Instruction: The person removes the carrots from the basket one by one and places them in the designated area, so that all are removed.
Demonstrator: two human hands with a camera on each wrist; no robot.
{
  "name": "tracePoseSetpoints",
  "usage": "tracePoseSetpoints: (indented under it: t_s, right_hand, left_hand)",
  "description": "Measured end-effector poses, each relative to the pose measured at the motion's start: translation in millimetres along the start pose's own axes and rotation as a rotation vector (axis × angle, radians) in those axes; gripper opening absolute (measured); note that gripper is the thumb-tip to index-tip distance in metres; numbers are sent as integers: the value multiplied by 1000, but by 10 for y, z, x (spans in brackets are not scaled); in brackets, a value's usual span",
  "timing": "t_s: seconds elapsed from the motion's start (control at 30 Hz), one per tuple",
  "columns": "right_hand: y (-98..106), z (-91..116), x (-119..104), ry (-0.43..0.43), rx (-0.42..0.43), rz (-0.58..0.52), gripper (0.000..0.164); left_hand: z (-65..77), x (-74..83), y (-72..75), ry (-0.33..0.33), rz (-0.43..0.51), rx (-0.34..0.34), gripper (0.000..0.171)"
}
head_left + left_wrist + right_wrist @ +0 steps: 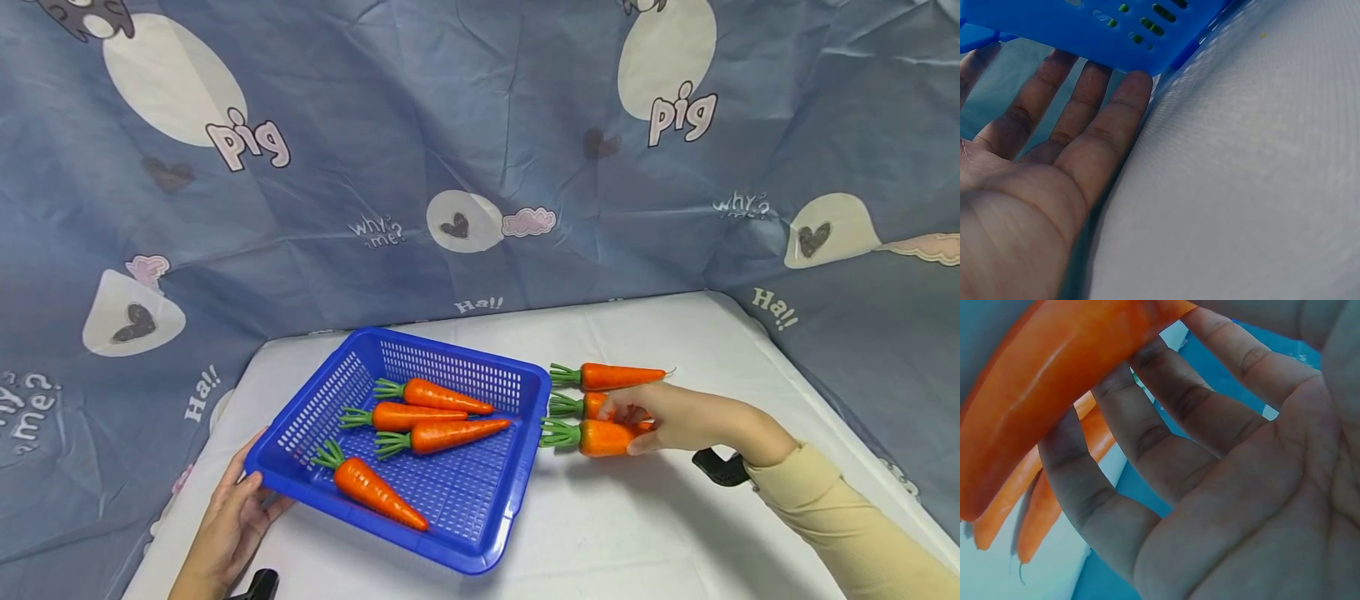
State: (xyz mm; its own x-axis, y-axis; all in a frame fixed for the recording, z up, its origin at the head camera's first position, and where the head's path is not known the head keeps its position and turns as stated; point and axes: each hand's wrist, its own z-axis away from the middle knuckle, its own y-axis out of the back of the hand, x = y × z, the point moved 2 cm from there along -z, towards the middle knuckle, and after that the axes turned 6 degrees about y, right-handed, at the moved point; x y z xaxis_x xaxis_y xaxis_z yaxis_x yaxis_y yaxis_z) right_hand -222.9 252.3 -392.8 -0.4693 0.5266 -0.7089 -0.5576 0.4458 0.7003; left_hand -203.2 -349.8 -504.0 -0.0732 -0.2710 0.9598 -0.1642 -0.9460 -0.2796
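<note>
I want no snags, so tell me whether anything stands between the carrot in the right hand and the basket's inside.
Only the right wall of the blue basket, beside the leafy end of the carrot the right hand grips, stands in between; nothing else visible does.

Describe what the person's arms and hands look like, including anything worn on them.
The right arm wears a long, pale beige sleeve with a wide cuff. A black device sits at that wrist. The right hand and left hand are both ungloved. Another black device shows at the left wrist; no left sleeve is in view.
</note>
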Motion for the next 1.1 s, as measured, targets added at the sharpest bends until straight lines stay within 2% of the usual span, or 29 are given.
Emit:
tracePoseSetpoints:
  t_s: [0.37, 0.57, 0.9, 1.1]
  right_hand:
    - [-43, 219, 193, -45, 33, 103, 40]
    - [-85, 247, 244, -58, 25, 70, 36]
    - [-291, 239, 372, -47, 28, 49, 36]
    - [-347, 239, 405, -34, 45, 40, 37]
  left_hand:
    - [-5, -6, 12, 8, 2, 2, 51]
    - [-6, -14, 23, -3, 28, -27, 52]
    - [0, -21, 32, -3, 32, -27, 52]
    - [-5, -21, 29, 4, 46, -36, 52]
